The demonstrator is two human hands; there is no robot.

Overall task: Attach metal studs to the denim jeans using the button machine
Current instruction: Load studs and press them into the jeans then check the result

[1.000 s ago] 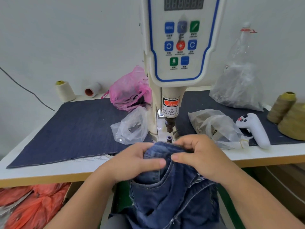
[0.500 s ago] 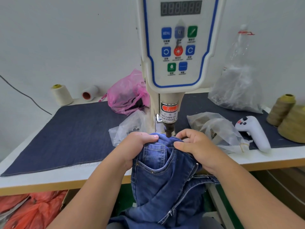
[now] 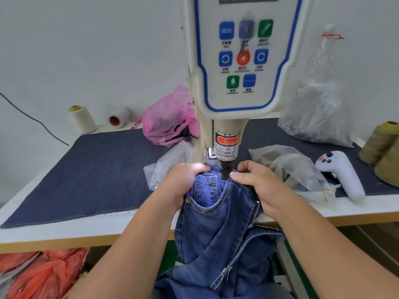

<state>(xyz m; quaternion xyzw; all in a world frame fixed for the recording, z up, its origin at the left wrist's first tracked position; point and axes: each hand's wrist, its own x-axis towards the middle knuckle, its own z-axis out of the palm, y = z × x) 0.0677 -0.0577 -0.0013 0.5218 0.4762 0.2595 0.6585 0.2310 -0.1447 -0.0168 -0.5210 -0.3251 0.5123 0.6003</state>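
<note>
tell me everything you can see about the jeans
The jeans are mid-blue washed denim with pale stitching, a curved front pocket bearing two small metal rivets, and an open metal zipper. They hang bunched over the table edge, the waistband under the machine's punch head, gripped by the left hand and right hand.

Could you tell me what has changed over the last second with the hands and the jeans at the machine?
Both hands, left hand and right hand, have pushed the jeans forward, so the waistband now sits under the machine's punch, fingers either side of it. Both kept gripping the denim throughout. The bags, thread cones and white handheld controller stayed put.
</note>
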